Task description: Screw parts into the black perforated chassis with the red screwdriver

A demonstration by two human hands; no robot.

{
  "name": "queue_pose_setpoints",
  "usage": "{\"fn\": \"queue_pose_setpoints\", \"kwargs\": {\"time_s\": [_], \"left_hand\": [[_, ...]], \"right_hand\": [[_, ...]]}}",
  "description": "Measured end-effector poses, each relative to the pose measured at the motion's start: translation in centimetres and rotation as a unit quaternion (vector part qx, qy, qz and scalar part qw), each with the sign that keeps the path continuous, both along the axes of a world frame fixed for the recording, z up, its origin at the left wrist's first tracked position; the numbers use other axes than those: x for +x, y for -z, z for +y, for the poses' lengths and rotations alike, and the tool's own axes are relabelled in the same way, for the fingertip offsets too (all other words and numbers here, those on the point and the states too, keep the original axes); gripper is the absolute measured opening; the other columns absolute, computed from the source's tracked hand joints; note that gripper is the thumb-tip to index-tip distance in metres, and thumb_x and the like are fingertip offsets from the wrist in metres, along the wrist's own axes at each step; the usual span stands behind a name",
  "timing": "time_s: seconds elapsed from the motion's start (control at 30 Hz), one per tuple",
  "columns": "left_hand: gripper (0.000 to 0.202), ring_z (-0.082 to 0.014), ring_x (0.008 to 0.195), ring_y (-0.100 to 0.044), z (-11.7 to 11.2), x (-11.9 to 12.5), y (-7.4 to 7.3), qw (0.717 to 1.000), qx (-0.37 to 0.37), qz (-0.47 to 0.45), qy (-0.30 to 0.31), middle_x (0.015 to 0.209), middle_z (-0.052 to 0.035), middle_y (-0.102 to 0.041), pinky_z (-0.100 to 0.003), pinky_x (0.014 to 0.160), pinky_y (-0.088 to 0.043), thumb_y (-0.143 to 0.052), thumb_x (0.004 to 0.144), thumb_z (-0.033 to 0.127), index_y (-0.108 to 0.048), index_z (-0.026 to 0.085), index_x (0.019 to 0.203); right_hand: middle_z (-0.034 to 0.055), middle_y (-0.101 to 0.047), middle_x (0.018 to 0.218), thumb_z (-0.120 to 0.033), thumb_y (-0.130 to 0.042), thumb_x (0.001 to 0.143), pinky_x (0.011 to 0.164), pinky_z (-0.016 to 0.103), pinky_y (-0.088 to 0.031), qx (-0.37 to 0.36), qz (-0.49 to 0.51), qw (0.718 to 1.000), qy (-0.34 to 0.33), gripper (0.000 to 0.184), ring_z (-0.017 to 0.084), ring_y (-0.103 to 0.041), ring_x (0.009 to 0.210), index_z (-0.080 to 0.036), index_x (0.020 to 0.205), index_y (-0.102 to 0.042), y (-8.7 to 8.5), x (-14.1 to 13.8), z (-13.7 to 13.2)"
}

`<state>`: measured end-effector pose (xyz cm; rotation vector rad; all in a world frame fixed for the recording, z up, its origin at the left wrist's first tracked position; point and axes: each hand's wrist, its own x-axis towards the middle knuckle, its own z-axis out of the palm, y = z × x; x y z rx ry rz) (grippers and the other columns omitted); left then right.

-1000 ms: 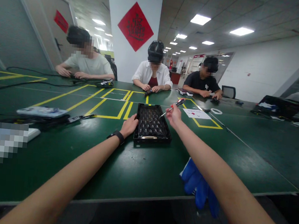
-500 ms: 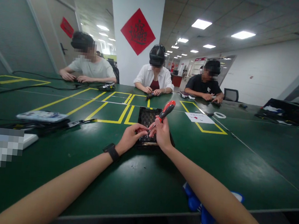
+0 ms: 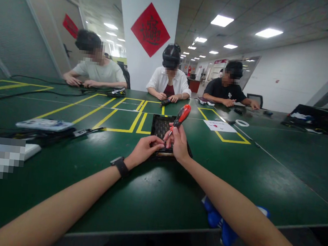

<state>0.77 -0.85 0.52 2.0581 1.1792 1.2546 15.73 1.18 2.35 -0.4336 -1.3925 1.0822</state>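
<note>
1. Across the green table (image 3: 144, 206) from me sit three people; yellow tape (image 3: 117, 130) outlines boxes on its top.
2. On my left, a flat pale device (image 3: 46, 124) lies by a tangle of dark cables (image 3: 49, 136); on my right are a sheet of paper (image 3: 216, 125) and a white ring (image 3: 242, 126).
3. Blue gloves (image 3: 214, 219) lie at the near edge, partly under my right forearm.
4. My own hands are what stands in the way – they cover much of the black tray (image 3: 159, 126), which rests on the table straight ahead. Its inside shows small glinting shapes.
5. My right hand (image 3: 179, 144) is closed around the screwdriver (image 3: 179, 118), over the tray. Its handle is black and red, tilted up to the right; its metal shaft slants down toward my left fingertips.
6. My left hand (image 3: 144, 151) has its fingertips near the shaft's lower end – whether they pinch anything, I cannot tell.
</note>
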Motion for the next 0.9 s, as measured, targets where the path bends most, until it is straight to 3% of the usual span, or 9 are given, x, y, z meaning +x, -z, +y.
{"fn": "queue_pose_setpoints", "kwargs": {"time_s": [0.17, 0.37, 0.6, 0.73, 0.9], "left_hand": [[0.029, -0.0099, 0.055, -0.051, 0.8, -0.3, 0.0, 0.997, -0.059, -0.031, 0.031, 0.066, -0.0005, -0.062, -0.021, 0.052, -0.039, -0.068, 0.070, 0.041, -0.063, 0.013, 0.078], [0.028, -0.0126, 0.066, -0.059, 1.0, -0.6, 0.0, 0.995, -0.050, -0.035, 0.078, 0.074, -0.0036, -0.068, -0.023, 0.064, -0.045, -0.058, 0.080, 0.040, -0.067, 0.013, 0.082], [0.031, -0.0102, 0.055, -0.054, 1.2, 0.1, 0.3, 0.997, -0.055, -0.059, 0.012, 0.069, -0.0013, -0.066, -0.022, 0.054, -0.043, -0.073, 0.064, 0.039, -0.064, 0.014, 0.080], [0.028, -0.0114, 0.059, -0.056, 1.1, 0.2, 0.4, 0.995, -0.064, -0.065, 0.030, 0.071, -0.0027, -0.067, -0.023, 0.058, -0.045, -0.069, 0.069, 0.039, -0.065, 0.014, 0.080], [0.027, -0.0139, 0.066, -0.058, 0.7, -0.1, 0.3, 0.997, -0.047, -0.008, 0.059, 0.077, -0.0041, -0.068, -0.025, 0.064, -0.045, -0.059, 0.078, 0.040, -0.066, 0.015, 0.087]], "right_hand": [[-0.0064, -0.058, 0.064, -0.046, -0.043, 0.088, 0.036, 0.016, -0.038, -0.005, 0.014, 1.000, 0.011, 0.027, 0.005, -0.048, 0.036, -0.023, 0.102, -0.042, -0.1, -0.2, -0.1], [-0.0062, -0.057, 0.060, -0.050, -0.042, 0.087, 0.036, 0.016, -0.038, -0.014, -0.007, 0.999, -0.029, 0.033, 0.005, -0.048, 0.036, -0.022, 0.102, -0.046, -0.3, 0.1, -0.1], [-0.0064, -0.057, 0.060, -0.050, -0.044, 0.086, 0.036, 0.016, -0.036, -0.007, -0.001, 1.000, -0.005, 0.032, 0.005, -0.046, 0.035, -0.023, 0.102, -0.046, -0.3, -0.1, -0.4], [-0.0064, -0.058, 0.060, -0.052, -0.041, 0.086, 0.035, 0.016, -0.036, -0.018, 0.005, 1.000, -0.011, 0.034, 0.005, -0.047, 0.035, -0.023, 0.104, -0.046, -0.2, 0.0, -0.1], [-0.0059, -0.060, 0.061, -0.049, -0.044, 0.086, 0.034, 0.016, -0.036, -0.022, -0.009, 0.999, -0.042, 0.034, 0.006, -0.047, 0.034, -0.022, 0.106, -0.045, 0.0, 0.2, 0.4]]}}
